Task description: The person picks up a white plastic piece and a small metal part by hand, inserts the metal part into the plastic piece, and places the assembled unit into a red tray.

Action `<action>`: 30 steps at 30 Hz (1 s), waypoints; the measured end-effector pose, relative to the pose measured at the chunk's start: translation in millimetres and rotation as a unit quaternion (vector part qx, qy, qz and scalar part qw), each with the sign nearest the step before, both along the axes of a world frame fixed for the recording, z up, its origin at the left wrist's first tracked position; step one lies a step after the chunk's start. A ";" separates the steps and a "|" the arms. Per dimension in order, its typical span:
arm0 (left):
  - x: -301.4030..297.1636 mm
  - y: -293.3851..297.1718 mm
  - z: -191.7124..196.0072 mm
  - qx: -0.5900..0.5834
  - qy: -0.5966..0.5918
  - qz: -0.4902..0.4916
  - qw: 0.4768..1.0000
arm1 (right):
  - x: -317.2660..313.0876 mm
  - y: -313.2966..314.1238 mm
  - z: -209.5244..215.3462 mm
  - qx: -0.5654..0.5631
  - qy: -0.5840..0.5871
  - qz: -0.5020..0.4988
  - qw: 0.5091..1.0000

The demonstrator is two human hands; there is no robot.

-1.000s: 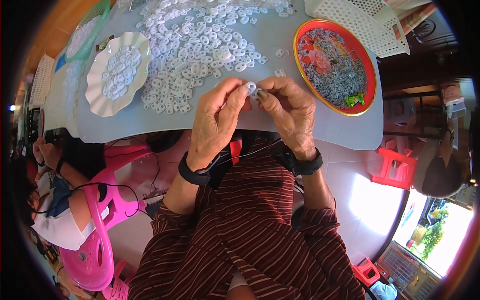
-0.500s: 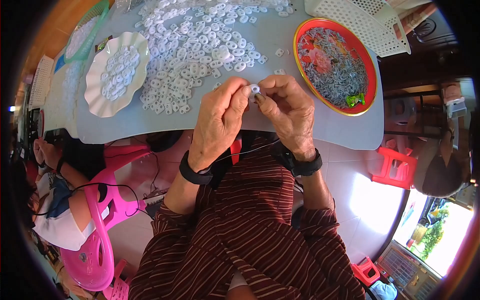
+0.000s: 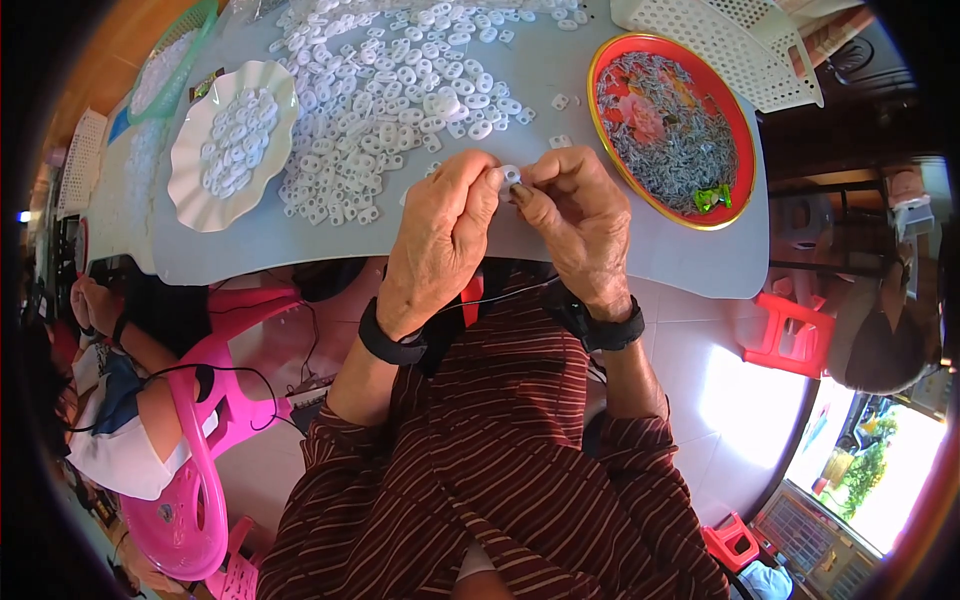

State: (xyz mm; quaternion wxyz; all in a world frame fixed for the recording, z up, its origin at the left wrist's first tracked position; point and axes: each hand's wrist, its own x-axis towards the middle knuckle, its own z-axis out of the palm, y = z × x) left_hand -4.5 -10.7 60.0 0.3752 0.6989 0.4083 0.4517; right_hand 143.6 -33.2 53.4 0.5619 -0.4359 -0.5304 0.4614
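Note:
My left hand [image 3: 440,235] is closed, holding a small white plastic piece with holes [image 3: 509,175] between thumb and forefinger. Against the right side of that piece, my right hand [image 3: 580,225] is pinched shut; whatever lies between its fingertips is too small to make out. Both hands are raised over the near edge of the grey-blue table [image 3: 690,255]. Beyond them spreads a heap of similar white pieces [image 3: 400,105]. To the left, a scalloped cream dish [image 3: 185,195] holds more of them. A red round tray [image 3: 741,150] at the right contains many small grey metal-looking parts.
A green wrapper [image 3: 712,198] lies in the red tray. White perforated baskets [image 3: 720,45] stand at the far right, and a green basket [image 3: 185,60] at the far left. Another person's hands [image 3: 95,305] show at left, near a pink chair [image 3: 190,500]. A red stool [image 3: 785,335] stands at right.
Both hands stay almost in place, with a very slight shift of the fingertips around the white piece. Nothing else has visibly moved.

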 end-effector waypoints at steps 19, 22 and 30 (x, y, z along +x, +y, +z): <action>-10.2 5.6 -1.8 -0.070 -0.003 -0.046 0.996 | 3.1 -0.5 1.2 -0.014 0.003 0.039 0.999; -12.1 6.8 1.6 -0.084 -0.006 -0.049 0.995 | 1.6 1.2 -2.2 -0.014 0.034 0.043 0.998; -15.5 5.9 -1.3 -0.124 -0.046 -0.063 0.989 | -0.3 2.0 -6.4 0.011 -0.059 0.047 0.997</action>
